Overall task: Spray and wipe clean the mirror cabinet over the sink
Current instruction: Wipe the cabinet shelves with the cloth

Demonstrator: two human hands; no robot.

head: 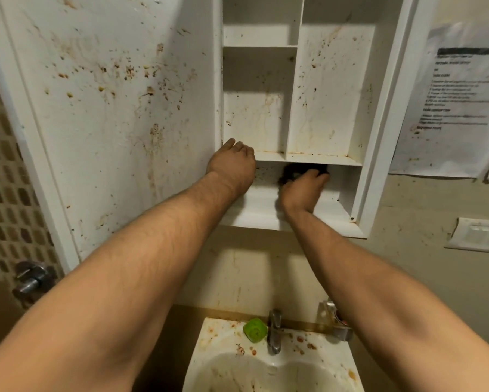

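Observation:
The white mirror cabinet [325, 80] hangs open above the sink, its compartments streaked with brown stains. Its open door [119, 108] swings out to the left, and the inner face is heavily spattered. My left hand [232, 165] rests on the left end of the lower shelf edge, fingers curled over it. Inside the bottom compartment my right hand [302, 188] presses a dark cloth [290, 174] against the back wall. Most of the cloth is hidden behind the hand and under the shelf. No spray bottle is in view.
Below sits a stained white sink [268, 363] with a metal tap [274, 332] and a green object [254, 330] on its rim. A printed paper sheet [452, 103] hangs on the right wall above a switch plate [480, 234]. A metal door latch [31, 278] is at the left.

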